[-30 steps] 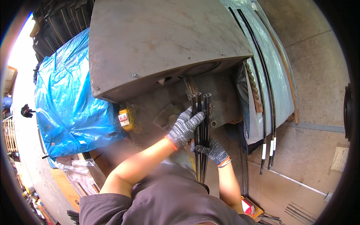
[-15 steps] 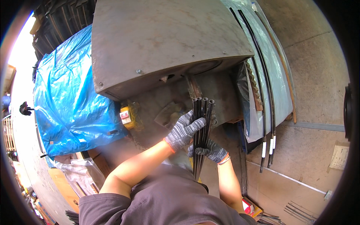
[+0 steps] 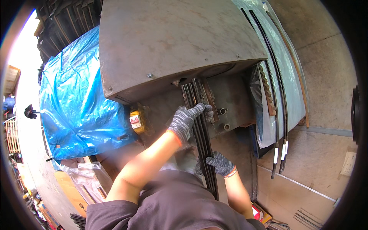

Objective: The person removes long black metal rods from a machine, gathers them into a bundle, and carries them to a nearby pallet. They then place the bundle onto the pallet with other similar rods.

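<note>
A bundle of long dark metal strips point(image 3: 202, 142) runs lengthwise from the person's chest up into the brown steel machine housing point(image 3: 172, 42), the gloved left hand point(image 3: 186, 120) grasping it nearest the housing, the gloved right hand point(image 3: 217, 164) clenched lower down.

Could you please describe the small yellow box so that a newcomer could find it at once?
Start at the big brown metal machine housing. Under its lower left edge, beside the blue tarpaulin, sits the yellow box. It is the only yellow thing there, with a red-and-white label.
</note>
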`<state>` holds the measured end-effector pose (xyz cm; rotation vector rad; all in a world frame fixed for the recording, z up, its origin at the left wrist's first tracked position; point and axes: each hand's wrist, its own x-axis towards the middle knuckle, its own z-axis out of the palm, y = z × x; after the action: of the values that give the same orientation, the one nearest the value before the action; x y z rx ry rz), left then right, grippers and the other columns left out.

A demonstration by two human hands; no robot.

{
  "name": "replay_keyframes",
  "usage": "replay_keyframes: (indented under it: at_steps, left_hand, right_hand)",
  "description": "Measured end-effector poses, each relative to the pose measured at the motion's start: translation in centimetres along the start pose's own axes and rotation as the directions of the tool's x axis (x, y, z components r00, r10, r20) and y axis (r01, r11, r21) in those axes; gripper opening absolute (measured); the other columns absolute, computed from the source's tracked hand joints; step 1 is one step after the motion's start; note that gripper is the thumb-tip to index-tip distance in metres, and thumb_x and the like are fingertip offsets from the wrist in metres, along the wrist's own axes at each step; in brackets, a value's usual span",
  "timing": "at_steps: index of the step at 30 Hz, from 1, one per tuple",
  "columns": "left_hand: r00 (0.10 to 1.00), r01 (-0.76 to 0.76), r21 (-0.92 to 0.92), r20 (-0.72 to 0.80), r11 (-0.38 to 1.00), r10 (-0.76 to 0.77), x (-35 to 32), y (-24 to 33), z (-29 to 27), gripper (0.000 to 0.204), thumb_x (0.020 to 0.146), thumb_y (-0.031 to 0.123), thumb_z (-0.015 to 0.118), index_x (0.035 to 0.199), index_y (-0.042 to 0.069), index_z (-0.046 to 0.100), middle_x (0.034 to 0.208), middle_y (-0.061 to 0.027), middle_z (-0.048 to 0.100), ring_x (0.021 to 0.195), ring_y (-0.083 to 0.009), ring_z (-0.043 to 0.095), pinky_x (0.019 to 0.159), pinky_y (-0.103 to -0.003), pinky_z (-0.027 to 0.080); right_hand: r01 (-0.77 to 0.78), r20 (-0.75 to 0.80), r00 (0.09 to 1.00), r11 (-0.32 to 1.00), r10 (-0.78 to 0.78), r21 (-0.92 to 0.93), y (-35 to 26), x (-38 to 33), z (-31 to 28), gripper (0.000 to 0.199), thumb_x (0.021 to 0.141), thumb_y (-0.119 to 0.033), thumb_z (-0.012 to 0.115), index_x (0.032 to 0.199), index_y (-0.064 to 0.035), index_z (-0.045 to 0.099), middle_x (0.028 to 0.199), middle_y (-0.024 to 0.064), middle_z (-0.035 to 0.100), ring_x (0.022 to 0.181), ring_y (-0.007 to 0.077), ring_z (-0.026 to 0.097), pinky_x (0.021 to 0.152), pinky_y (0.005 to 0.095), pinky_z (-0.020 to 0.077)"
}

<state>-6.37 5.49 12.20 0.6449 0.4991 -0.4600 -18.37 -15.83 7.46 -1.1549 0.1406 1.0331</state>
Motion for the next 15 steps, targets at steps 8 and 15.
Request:
replay_keyframes:
  at_steps: [8, 15]
  left_hand:
    - [0.997, 0.036, 0.036, -0.07, 0.999, -0.033, 1.5, 2.3, 0.2, 0.023, 0.088, 0.015, 0.06, 0.103, -0.001, 0.062, 0.096, -0.0143, 0.066, 0.085, -0.026, 0.066, 0.077, -0.037, 0.056]
    - [0.994, 0.008, 0.041, -0.107, 0.999, -0.004, 2.1, 2.7, 0.2, 0.025, 0.088, 0.015, 0.06, 0.107, 0.0, 0.059, 0.099, -0.015, 0.066, 0.086, -0.0258, 0.066, 0.075, -0.035, 0.056]
  right_hand:
    - [-0.07, -0.015, 0.997, 0.995, 0.071, 0.071, -2.3, 1.0, 1.5, 0.035, 0.091, -0.029, 0.057, 0.102, 0.0041, 0.058, 0.084, 0.015, 0.064, 0.075, 0.0246, 0.064, 0.069, 0.0365, 0.0532]
    - [-0.024, -0.078, 0.996, 0.994, 0.032, 0.104, -2.2, 1.6, 2.6, 0.029, 0.093, -0.027, 0.054, 0.097, 0.0015, 0.059, 0.079, 0.0106, 0.063, 0.072, 0.0196, 0.06, 0.067, 0.0325, 0.049]
